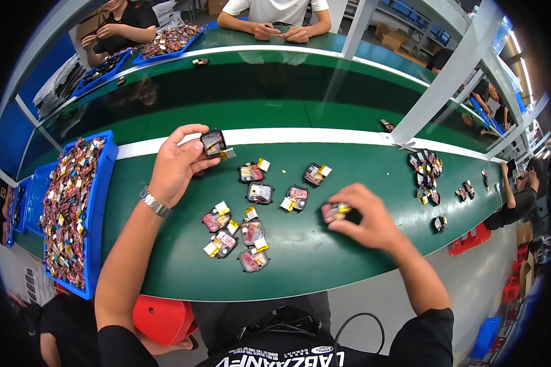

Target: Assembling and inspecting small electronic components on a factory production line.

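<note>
About a dozen small flat black-framed electronic modules with red and silver faces and yellow tape tabs (251,230) lie loose on the green conveyor belt (324,269), spread between the two hands, so a fair share of the sorting looks still to be handled; the count already dealt with cannot be told. To the outer side of the left hand, a blue plastic bin heaped with the same kind of small parts (104,177) remains nearly full, which suggests much of the work is left. Beyond the right hand, further along the belt, another small cluster of modules (425,174) sits apart.

The left hand (174,168) is raised just above the belt, thumb and forefinger closed in a pinch on one black-framed module with a yellow tab (213,144), which sticks out past the fingertips. The right hand (364,220) rests low on the belt, fingers curled and nearly closed around a reddish module with a yellow tab (334,211), its edge showing at the fingertips.
</note>
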### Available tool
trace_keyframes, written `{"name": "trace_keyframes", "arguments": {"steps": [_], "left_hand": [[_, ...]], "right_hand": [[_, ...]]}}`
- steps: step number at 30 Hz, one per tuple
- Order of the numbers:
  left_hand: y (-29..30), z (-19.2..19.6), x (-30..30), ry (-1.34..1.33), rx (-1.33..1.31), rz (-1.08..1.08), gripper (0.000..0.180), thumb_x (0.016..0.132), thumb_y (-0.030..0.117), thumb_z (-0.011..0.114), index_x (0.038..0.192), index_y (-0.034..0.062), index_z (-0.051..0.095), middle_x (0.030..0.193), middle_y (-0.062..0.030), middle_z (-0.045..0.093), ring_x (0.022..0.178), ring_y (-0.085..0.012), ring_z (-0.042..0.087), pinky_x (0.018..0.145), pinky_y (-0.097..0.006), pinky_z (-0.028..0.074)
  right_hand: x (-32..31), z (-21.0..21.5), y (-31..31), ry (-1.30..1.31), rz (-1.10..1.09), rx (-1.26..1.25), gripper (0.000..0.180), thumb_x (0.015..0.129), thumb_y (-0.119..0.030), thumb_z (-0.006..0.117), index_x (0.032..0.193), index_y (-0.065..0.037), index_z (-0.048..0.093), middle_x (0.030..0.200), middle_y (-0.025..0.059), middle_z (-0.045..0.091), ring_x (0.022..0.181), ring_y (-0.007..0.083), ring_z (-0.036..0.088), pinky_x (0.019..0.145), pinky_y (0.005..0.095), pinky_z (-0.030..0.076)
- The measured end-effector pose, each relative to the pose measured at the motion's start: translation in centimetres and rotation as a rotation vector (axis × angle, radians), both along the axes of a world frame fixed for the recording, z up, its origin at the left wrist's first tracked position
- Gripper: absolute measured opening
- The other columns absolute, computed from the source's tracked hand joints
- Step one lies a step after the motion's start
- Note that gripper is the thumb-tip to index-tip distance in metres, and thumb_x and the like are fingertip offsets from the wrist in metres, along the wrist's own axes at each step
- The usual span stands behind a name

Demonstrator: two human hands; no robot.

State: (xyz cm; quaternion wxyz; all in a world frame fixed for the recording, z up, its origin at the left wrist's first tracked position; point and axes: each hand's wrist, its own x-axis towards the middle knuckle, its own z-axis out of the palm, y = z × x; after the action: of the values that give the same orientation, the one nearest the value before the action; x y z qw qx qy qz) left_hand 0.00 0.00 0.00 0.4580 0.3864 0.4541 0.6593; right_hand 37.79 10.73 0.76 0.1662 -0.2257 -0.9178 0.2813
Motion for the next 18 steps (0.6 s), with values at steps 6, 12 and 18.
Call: {"name": "trace_keyframes", "arguments": {"steps": [6, 12, 18], "left_hand": [[-1.8, -0.9, -1.0, -0.059, 0.016, -0.030, 0.033, 0.097, 0.010, 0.058, 0.128, 0.0042, 0.049, 0.117, -0.0156, 0.064, 0.107, -0.0234, 0.065, 0.091, -0.039, 0.058], [-2.2, -0.1, -0.5, -0.058, 0.013, -0.055, 0.031, 0.098, 0.008, 0.055, 0.128, 0.0027, 0.049, 0.117, -0.0167, 0.064, 0.108, -0.0235, 0.065, 0.092, -0.039, 0.057], [-2.4, -0.7, -0.2, -0.009, 0.023, -0.050, 0.029, 0.100, 0.008, 0.052, 0.128, 0.0010, 0.048, 0.117, -0.0176, 0.064, 0.108, -0.0236, 0.065, 0.094, -0.038, 0.057]], "right_hand": [[-4.8, 0.4, -4.7, 0.004, 0.241, 0.189, 0.044, 0.076, -0.030, 0.081, 0.111, -0.007, 0.065, 0.107, 0.0092, 0.062, 0.096, 0.0291, 0.057, 0.084, 0.0381, 0.047], [-11.9, 3.3, -3.1, 0.288, 0.235, 0.348, 0.038, 0.073, -0.019, 0.081, 0.107, -0.007, 0.068, 0.103, 0.0082, 0.064, 0.090, 0.0275, 0.060, 0.077, 0.0369, 0.050], [-20.3, 2.4, -1.8, 0.416, 0.203, 0.328, 0.029, 0.076, -0.007, 0.076, 0.104, -0.010, 0.068, 0.113, 0.0069, 0.059, 0.100, 0.0262, 0.058, 0.079, 0.0366, 0.051]]}}
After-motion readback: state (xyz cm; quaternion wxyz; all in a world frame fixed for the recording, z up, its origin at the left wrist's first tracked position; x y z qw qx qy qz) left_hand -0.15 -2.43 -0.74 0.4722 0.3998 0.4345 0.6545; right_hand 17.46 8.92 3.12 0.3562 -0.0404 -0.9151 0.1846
